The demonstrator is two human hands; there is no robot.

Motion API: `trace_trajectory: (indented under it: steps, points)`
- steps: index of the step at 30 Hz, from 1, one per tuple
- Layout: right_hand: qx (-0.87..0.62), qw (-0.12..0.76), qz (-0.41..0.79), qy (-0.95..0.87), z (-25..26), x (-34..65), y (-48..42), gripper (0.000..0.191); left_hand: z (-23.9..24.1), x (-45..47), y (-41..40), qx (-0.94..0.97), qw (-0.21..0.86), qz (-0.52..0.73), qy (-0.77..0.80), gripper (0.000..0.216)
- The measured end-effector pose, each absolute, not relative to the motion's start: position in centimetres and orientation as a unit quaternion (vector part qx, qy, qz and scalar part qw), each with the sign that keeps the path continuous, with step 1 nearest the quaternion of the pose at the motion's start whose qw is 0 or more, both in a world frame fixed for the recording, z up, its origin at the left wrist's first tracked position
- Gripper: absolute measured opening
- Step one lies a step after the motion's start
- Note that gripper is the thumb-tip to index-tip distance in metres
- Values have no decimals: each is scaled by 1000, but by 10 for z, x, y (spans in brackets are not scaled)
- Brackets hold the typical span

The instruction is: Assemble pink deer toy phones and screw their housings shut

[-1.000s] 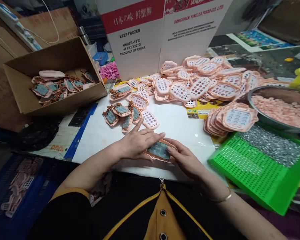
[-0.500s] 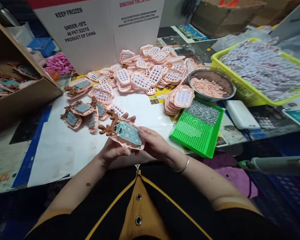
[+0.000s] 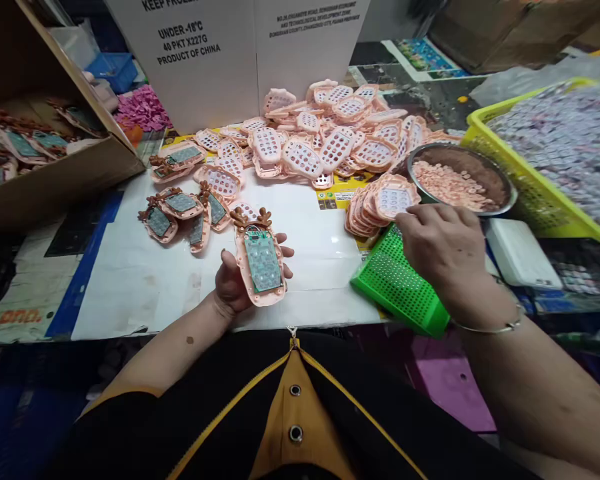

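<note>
Indoors, hands (image 3: 443, 247) above cluttered table (image 3: 320, 267), brown carton (image 3: 515, 33) perhaps.

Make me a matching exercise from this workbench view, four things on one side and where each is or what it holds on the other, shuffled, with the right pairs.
Things
1. Pink plastic shell with brown antlers and a green circuit board
2. Round metal bowl
3. Yellow plastic basket
4. White cardboard panel with black print

Places and contents
A. Behind the heap of pink perforated shells
B. Holds small pale-pink pieces
C. In the person's left hand
D. At the picture's right edge, filled with whitish pieces

Right pairs: 1-C, 2-B, 3-D, 4-A
</note>
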State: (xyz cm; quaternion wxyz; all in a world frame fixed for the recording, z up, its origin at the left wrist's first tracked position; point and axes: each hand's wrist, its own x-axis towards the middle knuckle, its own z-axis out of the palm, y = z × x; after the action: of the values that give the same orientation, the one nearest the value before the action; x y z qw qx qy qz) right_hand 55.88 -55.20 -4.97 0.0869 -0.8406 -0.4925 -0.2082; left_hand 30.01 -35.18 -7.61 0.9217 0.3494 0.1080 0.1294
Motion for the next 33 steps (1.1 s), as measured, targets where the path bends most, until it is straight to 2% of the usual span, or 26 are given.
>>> trace_trajectory:
  steps: [3,6,13,16,19,21,22,24,26,30,33]
  points:
    - [-793,61,-329,-508,-45,547,-553,14,-81,300,-351,353,921,127,101,100]
    - [-676,55,-450,-581,-46,515,-546,10,-81,301,-354,362,916,133,114,100]
    - [-583,168,-348,-714,-79,439,-522,18,-78,293,-359,393,889,182,147,94]
    - [-578,254,-290,-719,-93,432,-521,31,-76,285,-360,401,887,176,148,96]
    - [-597,474,-124,-635,-100,430,-518,43,-74,278,-362,394,891,181,138,97]
    - [-588,629,103,-499,-103,427,-513,48,-74,274,-364,400,892,170,126,101]
    - [-560,672,238,-423,-103,424,-509,53,-75,272,-364,406,891,163,120,104]
    - [-460,689,472,-301,-103,416,-501,68,-78,269,-365,418,889,147,115,108]
    - [-365,673,600,-231,-103,408,-493,72,-82,267,-364,435,882,134,123,109]
    - [-283,686,653,-154,-107,395,-487,55,-85,264,-359,465,869,112,130,109]
    - [-261,685,669,-122,-112,391,-487,54,-79,266,-361,471,869,103,111,108]
